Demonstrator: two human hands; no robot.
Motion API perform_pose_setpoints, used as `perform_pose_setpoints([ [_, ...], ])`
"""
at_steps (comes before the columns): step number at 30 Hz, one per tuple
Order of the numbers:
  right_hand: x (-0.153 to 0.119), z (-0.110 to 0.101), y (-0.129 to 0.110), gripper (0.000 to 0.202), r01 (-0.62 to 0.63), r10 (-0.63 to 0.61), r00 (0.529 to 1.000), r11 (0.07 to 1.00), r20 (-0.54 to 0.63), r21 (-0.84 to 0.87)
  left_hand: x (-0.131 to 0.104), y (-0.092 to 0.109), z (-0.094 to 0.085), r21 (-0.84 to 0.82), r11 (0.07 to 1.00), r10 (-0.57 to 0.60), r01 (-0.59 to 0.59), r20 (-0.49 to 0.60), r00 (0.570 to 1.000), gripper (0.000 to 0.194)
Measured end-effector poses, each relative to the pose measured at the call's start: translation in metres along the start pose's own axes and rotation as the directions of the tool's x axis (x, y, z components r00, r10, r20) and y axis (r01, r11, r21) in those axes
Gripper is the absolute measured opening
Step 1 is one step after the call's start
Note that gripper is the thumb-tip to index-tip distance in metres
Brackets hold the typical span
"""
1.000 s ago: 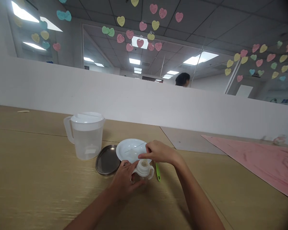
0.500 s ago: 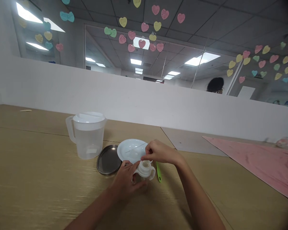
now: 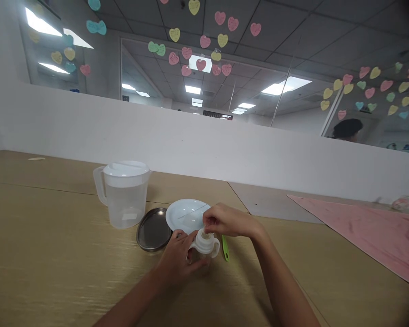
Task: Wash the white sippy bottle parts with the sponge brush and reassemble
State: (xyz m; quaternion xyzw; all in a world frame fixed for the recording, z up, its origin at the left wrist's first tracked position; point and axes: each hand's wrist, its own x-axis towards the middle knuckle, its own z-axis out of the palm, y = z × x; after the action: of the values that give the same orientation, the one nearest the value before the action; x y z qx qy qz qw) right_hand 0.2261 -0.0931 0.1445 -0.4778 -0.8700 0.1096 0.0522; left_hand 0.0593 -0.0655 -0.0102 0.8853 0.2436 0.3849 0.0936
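Observation:
A small baby bottle [image 3: 205,243] with a white collar and two side handles stands on the table. My left hand [image 3: 179,254] is closed around its left side and handle. Right above the bottle's mouth, my right hand [image 3: 221,220] pinches with thumb and fingers. Whatever those fingertips hold is hidden or too small to name. Behind the bottle lies a white plate [image 3: 177,210] with a thin, pale stick-like piece across it. A green handle [image 3: 225,248] sticks out to the right of the bottle; its other end is covered.
A lidded clear pitcher [image 3: 127,200] holding liquid stands at the left. Beside it is a round, dark metal tray [image 3: 153,231]. A pink cloth [image 3: 364,229] lies on the right, and a white partition [image 3: 191,145] runs along the back.
My right hand has shifted slightly left and down, closer over the bottle's mouth. My left hand stays on the bottle. Behind the glass, a person's head has moved right.

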Motion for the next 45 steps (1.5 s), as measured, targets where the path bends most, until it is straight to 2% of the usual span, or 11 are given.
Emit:
perform_pose_setpoints([
  [1, 0.000, 0.000, 0.001, 0.009, 0.029, -0.030, 1.000, 1.000, 0.004, 0.010, 0.000, 0.000, 0.000, 0.000, 1.000, -0.003, 0.003, 0.001, 1.000, 0.061],
  [3, -0.001, 0.001, 0.001, 0.018, 0.068, -0.068, 0.998, 0.998, 0.008, 0.019, 0.000, 0.001, 0.000, -0.002, 1.000, -0.007, 0.007, 0.006, 1.000, 0.061],
  [14, -0.002, 0.000, -0.006, 0.042, 0.104, -0.105, 0.994, 0.994, 0.006, 0.034, 0.001, 0.002, -0.001, -0.012, 0.999, -0.029, 0.029, 0.035, 0.999, 0.054],
  [30, 0.000, 0.000, -0.003, 0.040, 0.127, -0.126, 0.991, 0.991, -0.032, 0.036, 0.000, 0.000, -0.001, -0.011, 1.000, -0.026, 0.027, 0.038, 0.999, 0.058],
  [36, 0.006, 0.000, 0.000, 0.047, 0.207, -0.202, 0.978, 0.961, -0.047, 0.183, 0.000, 0.002, -0.001, -0.004, 1.000, -0.019, 0.019, 0.019, 1.000, 0.053],
  [38, 0.008, 0.000, 0.001, 0.047, 0.211, -0.199, 0.977, 0.957, -0.081, 0.198, 0.000, 0.002, -0.002, 0.005, 1.000, -0.016, 0.016, 0.015, 1.000, 0.051],
  [41, 0.007, -0.001, 0.000, 0.045, 0.226, -0.178, 0.961, 0.947, -0.211, 0.229, 0.000, 0.002, -0.002, 0.018, 1.000, -0.002, 0.002, 0.008, 1.000, 0.053],
  [45, 0.002, -0.008, -0.003, 0.037, 0.297, -0.132, 0.890, 0.894, -0.435, 0.336, -0.001, -0.002, 0.001, 0.018, 1.000, 0.006, -0.006, 0.008, 1.000, 0.059],
])
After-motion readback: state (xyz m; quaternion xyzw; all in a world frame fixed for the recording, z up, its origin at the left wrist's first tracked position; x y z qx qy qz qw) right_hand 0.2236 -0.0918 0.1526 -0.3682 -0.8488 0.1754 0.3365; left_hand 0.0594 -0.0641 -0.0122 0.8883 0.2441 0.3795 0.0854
